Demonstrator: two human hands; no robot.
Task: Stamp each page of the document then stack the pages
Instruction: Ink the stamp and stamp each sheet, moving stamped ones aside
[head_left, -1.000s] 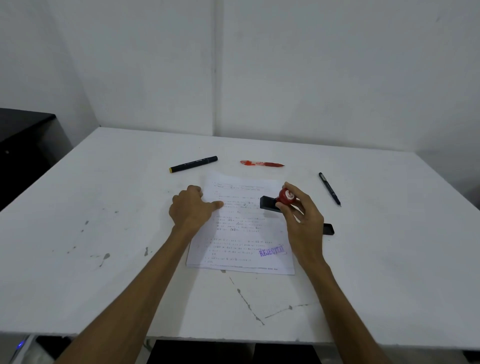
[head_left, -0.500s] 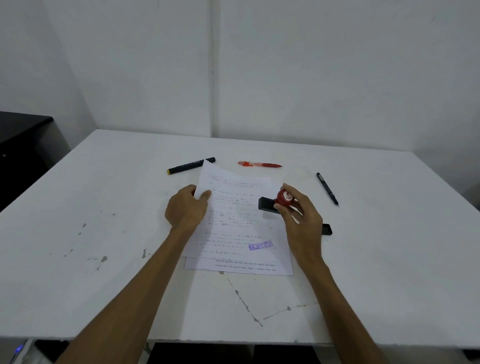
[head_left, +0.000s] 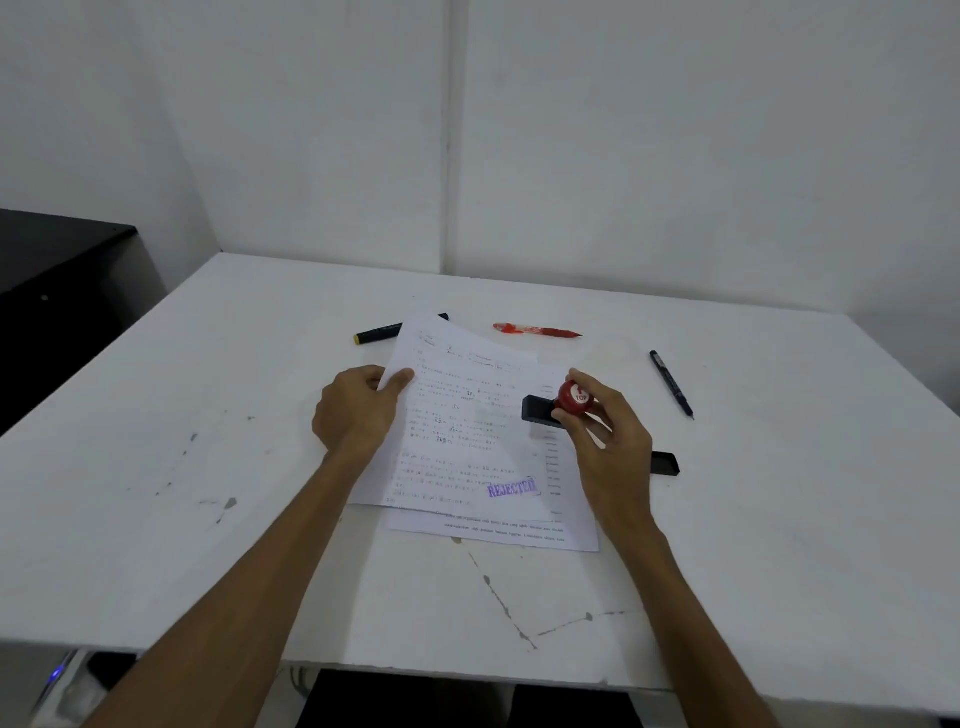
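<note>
A printed top page (head_left: 457, 415) bearing a purple "REJECTED" mark (head_left: 511, 488) at its lower right is lifted and skewed to the left. My left hand (head_left: 358, 410) pinches its left edge, thumb on top. Under it lies another printed page (head_left: 519, 532) flat on the white table (head_left: 208, 545). My right hand (head_left: 602, 431) grips the red knob of a long black stamp (head_left: 537, 410), labelled "TOP", held over the right side of the pages. The stamp's far end (head_left: 665, 462) shows past my wrist.
A black marker with a yellow end (head_left: 376, 333) lies behind the pages, partly hidden by the lifted sheet. A red pen (head_left: 535, 330) lies beyond, and a black pen (head_left: 671, 383) to the right. A dark cabinet (head_left: 57, 291) stands at the left. Walls close the back.
My left hand went from pressing flat on the top page to pinching its left edge, then lifted and slid it up and leftwards, uncovering the page beneath. My right hand kept holding the stamp.
</note>
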